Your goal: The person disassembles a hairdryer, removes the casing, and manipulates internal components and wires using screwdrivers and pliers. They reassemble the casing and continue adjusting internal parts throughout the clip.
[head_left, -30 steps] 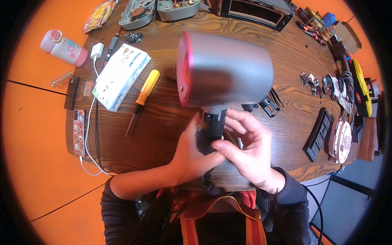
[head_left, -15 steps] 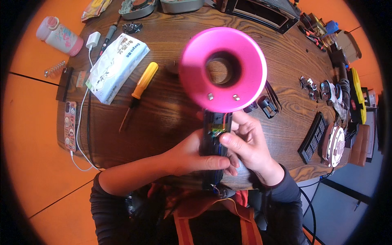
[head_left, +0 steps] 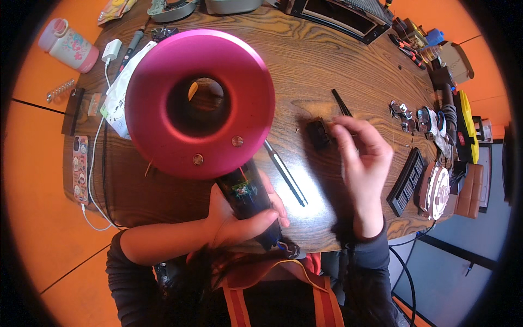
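A hair dryer with a wide magenta ring head (head_left: 253, 71) and a black handle (head_left: 234, 204) is tilted over the near part of the table. My left hand (head_left: 239, 226) is closed around the handle. A small green circuit board (head_left: 242, 191) shows in its uncovered side, and wires show at the lower end. Two silver studs sit low on the ring. To the right, my right hand (head_left: 365, 158) pinches a small black part (head_left: 318, 135) at its edge between thumb and forefinger. Black tweezers (head_left: 341, 101) lie just beyond these fingertips. Between the hands lies a slim pen-like screwdriver (head_left: 286, 174).
Left: a white tissue pack (head_left: 117, 106) partly behind the ring, a phone (head_left: 80, 166) on a white cable, a pink-lidded bottle (head_left: 68, 46). Right: a black bit case (head_left: 404, 173), a round white device (head_left: 436, 192), small metal parts (head_left: 402, 113). A black-framed box (head_left: 340, 19) stands at the back.
The hair dryer has swung left and nearer the camera, tilting in my left hand. My right hand has left the handle and moved right to the small black part. The slim screwdriver is now uncovered.
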A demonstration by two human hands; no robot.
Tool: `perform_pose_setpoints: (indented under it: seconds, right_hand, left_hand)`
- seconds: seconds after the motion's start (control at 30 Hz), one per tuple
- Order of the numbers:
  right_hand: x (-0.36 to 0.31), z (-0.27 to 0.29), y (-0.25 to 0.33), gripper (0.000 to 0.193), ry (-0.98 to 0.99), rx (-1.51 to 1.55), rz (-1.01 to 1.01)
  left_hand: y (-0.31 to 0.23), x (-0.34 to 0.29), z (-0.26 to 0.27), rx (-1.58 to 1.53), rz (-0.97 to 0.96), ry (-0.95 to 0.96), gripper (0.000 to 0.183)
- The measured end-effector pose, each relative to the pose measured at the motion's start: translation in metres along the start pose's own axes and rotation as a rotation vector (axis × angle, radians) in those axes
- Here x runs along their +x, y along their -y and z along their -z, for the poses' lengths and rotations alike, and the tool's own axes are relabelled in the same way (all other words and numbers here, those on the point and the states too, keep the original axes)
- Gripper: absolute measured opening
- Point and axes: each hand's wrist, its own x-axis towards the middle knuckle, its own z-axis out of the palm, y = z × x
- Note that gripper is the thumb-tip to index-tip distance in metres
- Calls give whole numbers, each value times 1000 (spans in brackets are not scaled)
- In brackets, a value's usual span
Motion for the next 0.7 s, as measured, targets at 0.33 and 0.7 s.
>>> perform_pose_setpoints:
  seconds: [0.33,0.7]
  right_hand:
    - [-15,-12,11,22,409,-155,185]
    - [-25,-19,19,36,591,-157,141]
  left_hand:
    - [5,1,5,13,-69,6,27]
    - [0,0,2,-34,-10,-6,28]
